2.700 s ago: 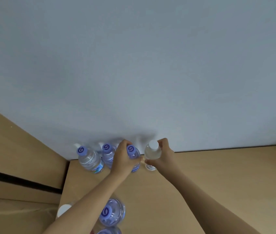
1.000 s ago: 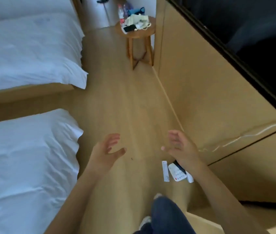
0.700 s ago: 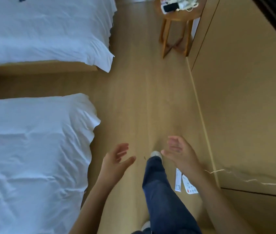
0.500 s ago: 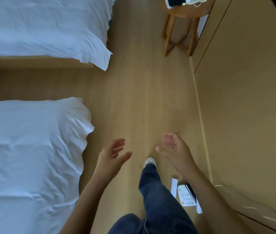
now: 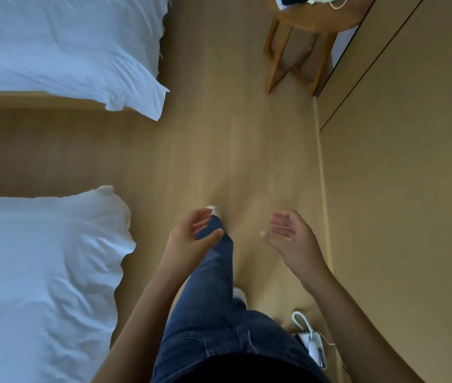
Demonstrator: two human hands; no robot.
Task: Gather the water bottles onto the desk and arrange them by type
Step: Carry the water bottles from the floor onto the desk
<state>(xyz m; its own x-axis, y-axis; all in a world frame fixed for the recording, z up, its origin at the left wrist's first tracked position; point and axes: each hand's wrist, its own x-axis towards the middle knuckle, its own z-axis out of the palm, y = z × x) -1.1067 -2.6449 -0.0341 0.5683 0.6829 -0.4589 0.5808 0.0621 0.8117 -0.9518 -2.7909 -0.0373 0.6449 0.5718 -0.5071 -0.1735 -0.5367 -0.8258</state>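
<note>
Head view, looking down a strip of wooden floor (image 5: 247, 150) between beds and a wall of wood panelling.

Left hand (image 5: 191, 239): held out in front at mid-frame, palm turned inward to the right, fingers (image 5: 201, 219) loosely curved and spread, thumb extended. Holds nothing.

Right hand (image 5: 292, 239): held out level with the left, palm turned inward to the left, fingers (image 5: 281, 221) loose and slightly parted. Holds nothing. The two hands are apart, with bare floor between them.

Water bottles: none can be made out anywhere in this view. Things lie on the stool's top, cut off by the frame edge; cannot tell what they are.

Body: a leg in blue jeans (image 5: 213, 288) stretches forward under the left hand; a pale shoe tip (image 5: 212, 209) shows just past the left hand's fingers. A second pale shoe (image 5: 240, 295) sits nearer, right of that leg.

Surroundings:
- Near left: a bed with rumpled white bedding (image 5: 39, 277).
- Far left: a second bed with white bedding (image 5: 61, 48), its corner hanging over a wooden base.
- Far right: a round wooden stool (image 5: 296, 51) standing by the panelling, a dark item and a white cord on top.
- Right: the wood panelling (image 5: 401, 189), a dark seam running diagonally across it.
- Near right, at the foot of the panelling: a white corded phone (image 5: 311, 345) on the floor, coiled cord beside it.
</note>
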